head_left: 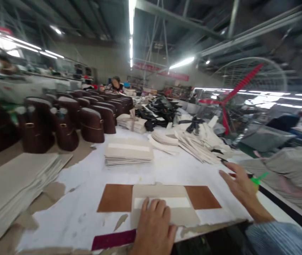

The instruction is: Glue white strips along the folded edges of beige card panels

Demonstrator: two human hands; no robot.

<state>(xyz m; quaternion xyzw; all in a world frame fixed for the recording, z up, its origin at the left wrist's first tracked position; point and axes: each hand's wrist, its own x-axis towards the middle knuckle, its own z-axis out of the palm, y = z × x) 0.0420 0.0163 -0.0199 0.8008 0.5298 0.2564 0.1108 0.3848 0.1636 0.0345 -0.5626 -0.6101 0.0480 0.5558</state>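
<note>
My left hand [154,226] lies with its fingers flat on a beige fabric panel [164,191] that has a white strip across it. Brown pieces [117,198] stick out on both sides of this panel. A dark purple strip [113,239] is at the table's near edge, left of my left hand. My right hand [238,182] is above the table's right side, thumb and fingers apart, with no held thing visible. Its fingertips are near small dark pieces beside a pile of cream cut pieces [195,141]. Past the panel sits a neat stack of beige panels [129,152].
Rows of dark brown bags [92,124] stand at the left, behind a stack of large beige sheets [15,191]. Black material [161,109] is heaped farther back. A large fan with red blades [225,101] stands at the right, near grey folded fabric [294,173]. A person is in the background.
</note>
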